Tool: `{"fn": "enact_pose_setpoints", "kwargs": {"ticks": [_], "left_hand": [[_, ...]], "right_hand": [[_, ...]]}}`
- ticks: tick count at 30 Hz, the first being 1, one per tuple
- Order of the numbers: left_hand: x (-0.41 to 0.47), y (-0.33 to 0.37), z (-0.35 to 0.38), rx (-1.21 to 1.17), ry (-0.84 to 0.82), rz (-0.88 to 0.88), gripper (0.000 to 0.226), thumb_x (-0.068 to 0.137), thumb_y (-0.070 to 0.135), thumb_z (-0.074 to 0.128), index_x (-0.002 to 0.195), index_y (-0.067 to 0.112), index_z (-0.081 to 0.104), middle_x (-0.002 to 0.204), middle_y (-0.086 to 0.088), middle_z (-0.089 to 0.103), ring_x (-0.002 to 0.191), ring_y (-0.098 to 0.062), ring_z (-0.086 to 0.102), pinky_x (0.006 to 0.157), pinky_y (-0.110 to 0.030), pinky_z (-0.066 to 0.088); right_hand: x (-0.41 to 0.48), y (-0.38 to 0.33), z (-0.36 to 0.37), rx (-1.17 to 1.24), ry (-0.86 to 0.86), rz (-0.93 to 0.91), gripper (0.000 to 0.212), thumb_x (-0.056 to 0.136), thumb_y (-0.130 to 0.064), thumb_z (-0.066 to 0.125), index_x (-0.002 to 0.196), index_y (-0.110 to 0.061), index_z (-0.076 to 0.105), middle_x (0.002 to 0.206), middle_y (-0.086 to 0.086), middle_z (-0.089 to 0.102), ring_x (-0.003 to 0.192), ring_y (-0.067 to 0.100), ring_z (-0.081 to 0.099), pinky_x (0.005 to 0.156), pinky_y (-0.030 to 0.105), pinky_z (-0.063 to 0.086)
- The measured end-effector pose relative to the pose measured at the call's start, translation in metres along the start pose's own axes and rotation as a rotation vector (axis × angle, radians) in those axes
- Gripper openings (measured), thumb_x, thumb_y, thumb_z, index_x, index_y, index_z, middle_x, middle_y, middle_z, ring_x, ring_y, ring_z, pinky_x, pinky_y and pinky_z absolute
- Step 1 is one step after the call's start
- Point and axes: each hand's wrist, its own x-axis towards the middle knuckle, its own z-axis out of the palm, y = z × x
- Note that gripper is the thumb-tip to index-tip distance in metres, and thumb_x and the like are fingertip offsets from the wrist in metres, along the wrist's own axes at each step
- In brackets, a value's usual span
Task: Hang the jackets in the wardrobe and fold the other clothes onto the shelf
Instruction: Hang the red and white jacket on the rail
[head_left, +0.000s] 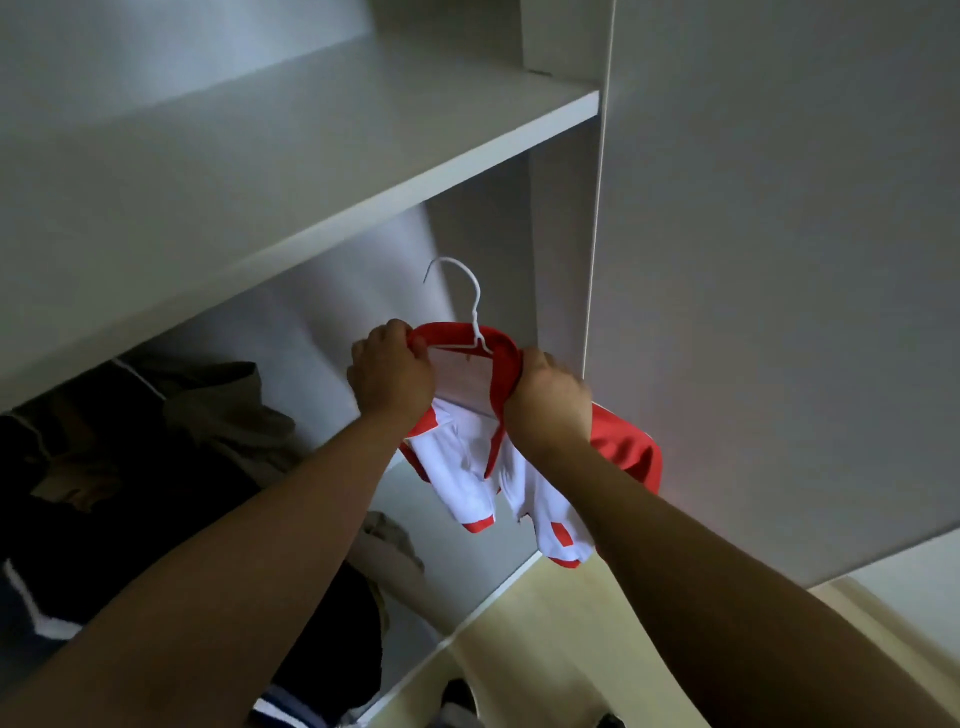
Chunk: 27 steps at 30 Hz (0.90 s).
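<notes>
Dark garments (130, 467): hanging left of the grip, under the shelf (311, 156).
Left hand (392, 371): clenched on the red collar's left side.
Jacket (467, 457), red and white: on a white hanger (470, 301), its hook rising above both fists and its body drooping below them.
Right hand (550, 400): clenched on the collar's right side.

The white hanger (476, 312) shows only its hook and neck above the grips; its shoulders are buried under the collar of the red-and-white jacket (467, 452). The fingertips of the left grip (392, 371) and the right grip (550, 400) curl out of sight round that collar, and the right grip is slightly smeared. Left of the left grip, dark hanging clothes (104, 467) sink into shadow and are cut by the frame edge. Below the grips, dark shapes (460, 701) at the bottom edge cannot be identified.
</notes>
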Motion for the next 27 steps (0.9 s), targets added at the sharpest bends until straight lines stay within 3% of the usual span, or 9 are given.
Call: {"fn": "enact_pose_setpoints", "kwargs": {"ticks": [3, 6, 10, 12, 15, 18, 22, 27], "left_hand": [[0.024, 0.004, 0.024, -0.178, -0.008, -0.074, 0.023, 0.104, 0.034, 0.047, 0.108, 0.016, 0.061, 0.104, -0.010, 0.068, 0.098, -0.029, 0.059, 0.088, -0.044, 0.054], [0.046, 0.006, 0.047, -0.418, 0.024, -0.132, 0.013, 0.101, 0.030, 0.051, 0.095, 0.019, 0.055, 0.083, -0.001, 0.058, 0.086, -0.027, 0.057, 0.075, -0.034, 0.046], [0.062, 0.015, 0.061, -0.618, 0.004, -0.112, 0.009, 0.102, 0.027, 0.054, 0.097, 0.020, 0.052, 0.079, 0.010, 0.056, 0.074, -0.013, 0.059, 0.071, -0.026, 0.046], [0.073, 0.014, 0.062, -0.583, 0.018, -0.028, 0.010, 0.101, 0.027, 0.055, 0.094, 0.019, 0.054, 0.076, 0.013, 0.057, 0.070, -0.004, 0.056, 0.069, -0.029, 0.047], [0.090, 0.007, 0.060, -0.438, 0.029, 0.156, 0.020, 0.102, 0.031, 0.052, 0.102, 0.013, 0.060, 0.088, -0.005, 0.066, 0.081, -0.023, 0.062, 0.071, -0.038, 0.054], [0.106, -0.003, 0.066, -0.286, 0.079, 0.301, 0.033, 0.104, 0.038, 0.050, 0.118, 0.009, 0.059, 0.105, -0.011, 0.071, 0.092, -0.026, 0.068, 0.071, -0.030, 0.052], [0.124, -0.018, 0.086, -0.220, 0.142, 0.242, 0.038, 0.102, 0.039, 0.053, 0.127, 0.012, 0.056, 0.114, -0.011, 0.070, 0.094, -0.032, 0.070, 0.072, -0.031, 0.051], [0.148, -0.018, 0.125, -0.241, 0.292, 0.161, 0.030, 0.099, 0.042, 0.046, 0.106, 0.019, 0.063, 0.102, -0.015, 0.071, 0.090, -0.042, 0.065, 0.067, -0.035, 0.036]], "right_hand": [[0.016, -0.005, 0.015, -0.034, 0.004, 0.045, 0.020, 0.103, -0.024, 0.044, 0.104, -0.011, 0.060, 0.095, 0.009, 0.068, 0.083, 0.034, 0.064, 0.071, 0.034, 0.038], [0.035, -0.006, 0.023, -0.038, 0.031, 0.078, 0.025, 0.106, -0.027, 0.041, 0.105, -0.010, 0.059, 0.099, 0.012, 0.068, 0.087, 0.037, 0.063, 0.070, 0.035, 0.034], [0.056, 0.002, 0.022, -0.031, 0.031, 0.105, 0.026, 0.106, -0.029, 0.040, 0.103, -0.010, 0.058, 0.099, 0.012, 0.067, 0.087, 0.038, 0.062, 0.071, 0.037, 0.036], [0.069, 0.006, 0.019, -0.017, 0.043, 0.092, 0.028, 0.106, -0.031, 0.041, 0.101, -0.010, 0.058, 0.096, 0.012, 0.067, 0.085, 0.038, 0.062, 0.070, 0.037, 0.035], [0.088, 0.010, 0.018, -0.027, 0.074, 0.057, 0.029, 0.106, -0.033, 0.042, 0.097, -0.011, 0.059, 0.092, 0.011, 0.068, 0.081, 0.038, 0.062, 0.067, 0.036, 0.033], [0.101, 0.012, 0.028, 0.020, 0.094, 0.039, 0.028, 0.105, -0.033, 0.045, 0.094, -0.011, 0.060, 0.089, 0.012, 0.068, 0.078, 0.040, 0.062, 0.065, 0.036, 0.033], [0.115, 0.016, 0.052, 0.046, 0.115, 0.006, 0.024, 0.103, -0.032, 0.048, 0.094, -0.013, 0.059, 0.090, 0.011, 0.068, 0.079, 0.039, 0.062, 0.065, 0.035, 0.030], [0.148, 0.023, 0.079, -0.039, 0.252, -0.045, 0.025, 0.104, -0.035, 0.044, 0.098, -0.015, 0.057, 0.095, 0.010, 0.068, 0.085, 0.037, 0.064, 0.065, 0.035, 0.031]]}}
